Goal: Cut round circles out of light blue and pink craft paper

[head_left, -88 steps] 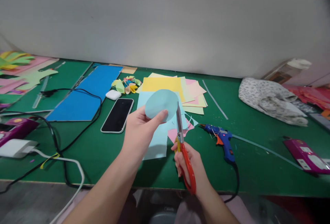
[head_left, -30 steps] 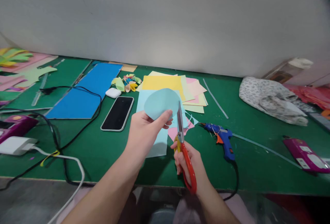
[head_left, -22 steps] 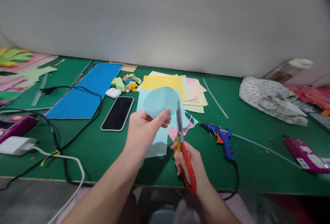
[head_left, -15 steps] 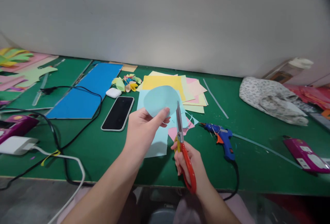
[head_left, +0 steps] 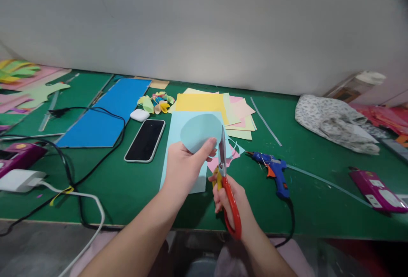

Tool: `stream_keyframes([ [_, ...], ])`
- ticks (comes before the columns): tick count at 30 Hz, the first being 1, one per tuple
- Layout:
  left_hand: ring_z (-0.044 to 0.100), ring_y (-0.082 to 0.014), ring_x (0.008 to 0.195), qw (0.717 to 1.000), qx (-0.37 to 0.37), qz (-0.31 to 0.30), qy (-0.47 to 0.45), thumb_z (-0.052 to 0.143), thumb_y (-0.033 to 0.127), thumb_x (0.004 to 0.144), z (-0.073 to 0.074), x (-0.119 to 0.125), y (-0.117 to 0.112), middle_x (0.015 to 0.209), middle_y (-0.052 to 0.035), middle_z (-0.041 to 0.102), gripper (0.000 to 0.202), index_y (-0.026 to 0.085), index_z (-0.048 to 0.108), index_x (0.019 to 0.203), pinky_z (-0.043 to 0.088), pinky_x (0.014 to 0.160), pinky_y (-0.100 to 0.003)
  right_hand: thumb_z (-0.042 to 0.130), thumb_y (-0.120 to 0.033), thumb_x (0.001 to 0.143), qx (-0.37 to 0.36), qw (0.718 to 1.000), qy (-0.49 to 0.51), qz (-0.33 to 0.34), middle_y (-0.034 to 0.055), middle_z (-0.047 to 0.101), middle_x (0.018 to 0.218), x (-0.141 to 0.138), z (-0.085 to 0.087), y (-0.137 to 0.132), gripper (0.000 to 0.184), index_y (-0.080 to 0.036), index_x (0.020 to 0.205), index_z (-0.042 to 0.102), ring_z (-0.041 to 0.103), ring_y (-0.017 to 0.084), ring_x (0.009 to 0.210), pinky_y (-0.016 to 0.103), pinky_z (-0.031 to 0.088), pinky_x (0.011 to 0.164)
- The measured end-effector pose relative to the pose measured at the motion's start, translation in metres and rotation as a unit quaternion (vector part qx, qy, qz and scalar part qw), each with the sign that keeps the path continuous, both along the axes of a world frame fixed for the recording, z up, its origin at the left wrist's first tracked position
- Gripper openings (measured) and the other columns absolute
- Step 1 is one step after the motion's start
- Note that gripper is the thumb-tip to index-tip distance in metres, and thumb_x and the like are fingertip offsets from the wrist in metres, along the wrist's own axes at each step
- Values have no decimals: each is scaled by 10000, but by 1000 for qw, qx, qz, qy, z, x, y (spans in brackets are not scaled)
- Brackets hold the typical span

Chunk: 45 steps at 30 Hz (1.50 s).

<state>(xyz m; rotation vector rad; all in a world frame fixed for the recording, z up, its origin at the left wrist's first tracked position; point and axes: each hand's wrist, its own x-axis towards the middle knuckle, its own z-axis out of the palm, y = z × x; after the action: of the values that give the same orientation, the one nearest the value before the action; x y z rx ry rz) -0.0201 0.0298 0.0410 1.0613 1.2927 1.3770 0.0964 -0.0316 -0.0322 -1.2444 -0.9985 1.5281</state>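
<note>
Pinched in my left hand (head_left: pixel 188 164) is a rounded light-blue paper disc (head_left: pixel 200 130), thumb on top and fingers beneath. My right hand (head_left: pixel 231 198) grips scissors (head_left: pixel 235 213) with one red and one yellow handle, blades pointing away from me. The blades look nearly closed, and their tip lies at the disc's right edge; whether they touch it I cannot tell. Under my hands lies a light-blue paper sheet (head_left: pixel 172 141). Blue and pink paper scraps (head_left: pixel 236 151) lie just right of the blades.
A blue glue gun (head_left: pixel 274 168) with a cord lies right of my hands. To the left are a phone (head_left: pixel 145 141), a white case (head_left: pixel 139 115), folded paper pieces (head_left: pixel 157 101) and a blue board (head_left: pixel 108 111). Yellow paper (head_left: pixel 200 101) is stacked behind; a patterned cloth (head_left: pixel 331 119) lies far right.
My left hand and the paper disc have moved a little right and toward me, showing more of the sheet beneath. The scissors stay in my right hand, almost in place.
</note>
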Motion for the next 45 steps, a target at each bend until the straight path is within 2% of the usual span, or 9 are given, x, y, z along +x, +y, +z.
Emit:
stream_keyframes([
  [9,590,-116,493,1000,-1,-11,14,726,317,691,1,0,1,539,12,653,182,164,679,607,501,509,-225,592,-732,660,19,1000,-1,9,-61,458,585,3,-3,0,642,-156,944,583,385,42,416,162,383,396],
  [20,604,-131,504,1000,4,3,3,735,325,682,3,-3,1,555,-2,664,187,154,675,636,505,520,-239,613,-715,647,18,1000,7,-10,-73,446,518,0,-2,1,592,-166,864,563,339,43,374,166,338,340],
  [28,604,-129,503,1000,8,9,2,730,317,681,6,-4,2,550,-4,662,177,153,678,643,515,508,-235,577,-787,603,16,1000,-15,-10,-81,424,507,0,1,1,669,-163,843,562,333,40,366,167,328,325],
  [38,595,-113,492,1000,22,22,6,722,323,692,7,-7,3,540,6,661,173,159,684,648,513,512,-217,587,-783,589,3,1000,-9,-13,-82,412,493,-1,4,1,664,-162,823,557,318,44,361,172,309,313],
  [45,611,-138,520,998,3,2,58,717,326,689,6,-7,2,525,-1,648,203,166,652,583,495,525,-233,565,-802,585,3,1000,-6,-13,-77,422,530,-1,3,3,704,-166,888,559,342,52,379,191,351,351],
])
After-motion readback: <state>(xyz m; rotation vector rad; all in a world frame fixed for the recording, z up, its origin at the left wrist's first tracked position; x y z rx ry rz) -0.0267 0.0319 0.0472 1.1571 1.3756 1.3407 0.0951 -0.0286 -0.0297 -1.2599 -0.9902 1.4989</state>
